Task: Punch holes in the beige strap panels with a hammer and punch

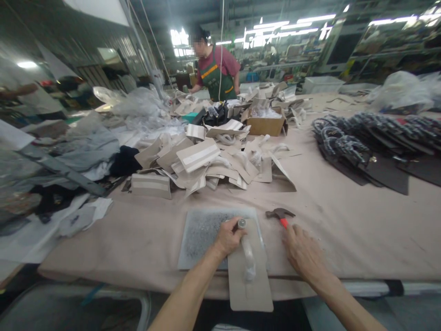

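My left hand pinches a small round metal piece upright near the top end of a beige panel. Along the panel's middle runs a handle wrapped in clear plastic. The panel lies partly on a grey, pitted slab, its near end sticking out over the table edge. To the right, my right hand is closed around the red grip of a claw hammer, whose dark head rests at or just above the cloth. Most of the hammer's grip is hidden by my fingers.
Beyond the slab lies a heap of beige panels with wrapped handles. A cardboard box stands behind it. Dark panels with wrapped handles are stacked at right. Plastic bags crowd the left. A co-worker stands across the table.
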`<state>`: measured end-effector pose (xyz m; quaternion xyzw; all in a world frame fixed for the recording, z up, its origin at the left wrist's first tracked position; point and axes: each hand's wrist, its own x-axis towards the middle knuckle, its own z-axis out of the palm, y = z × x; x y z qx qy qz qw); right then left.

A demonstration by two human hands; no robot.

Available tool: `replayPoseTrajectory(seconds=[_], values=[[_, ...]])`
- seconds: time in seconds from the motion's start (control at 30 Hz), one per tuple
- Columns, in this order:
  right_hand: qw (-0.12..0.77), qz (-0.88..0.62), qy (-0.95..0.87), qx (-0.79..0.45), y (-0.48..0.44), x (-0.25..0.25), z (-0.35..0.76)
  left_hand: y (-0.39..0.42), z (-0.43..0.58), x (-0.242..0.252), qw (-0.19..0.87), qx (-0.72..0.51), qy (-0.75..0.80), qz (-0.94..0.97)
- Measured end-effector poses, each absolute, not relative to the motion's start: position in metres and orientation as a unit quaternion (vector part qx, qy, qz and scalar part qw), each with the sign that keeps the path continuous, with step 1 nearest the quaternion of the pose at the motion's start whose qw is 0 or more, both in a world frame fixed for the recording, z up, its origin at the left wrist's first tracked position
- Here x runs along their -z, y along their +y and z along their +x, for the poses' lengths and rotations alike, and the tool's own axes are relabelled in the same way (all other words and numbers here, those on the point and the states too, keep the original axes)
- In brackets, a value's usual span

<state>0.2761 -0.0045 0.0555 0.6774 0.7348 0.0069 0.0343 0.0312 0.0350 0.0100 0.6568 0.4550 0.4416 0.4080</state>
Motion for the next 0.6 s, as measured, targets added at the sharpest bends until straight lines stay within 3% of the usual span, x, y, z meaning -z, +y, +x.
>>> replayPoseTrajectory(seconds=[0.13, 0.27, 0.4, 0.6], values=[[-0.079, 0.473, 0.878, 0.018, -0.024, -0.061, 0.230, 0.035, 0.034, -0.008, 0.432, -0.455, 0.458, 0.630], [-0.019, 0.339, 0.938, 0.065, -0.041, -0.061, 0.193, 0.043, 0.037, -0.013, 0.509, -0.502, 0.484, 0.505], [-0.011, 0.441, 0.897, 0.012, -0.038, -0.070, 0.185, 0.057, 0.024, -0.041, 0.531, -0.609, 0.489, 0.329], [-0.018, 0.602, 0.789, 0.123, -0.023, -0.087, 0.185, 0.059, 0.011, -0.077, 0.487, -0.632, 0.429, 0.424]])
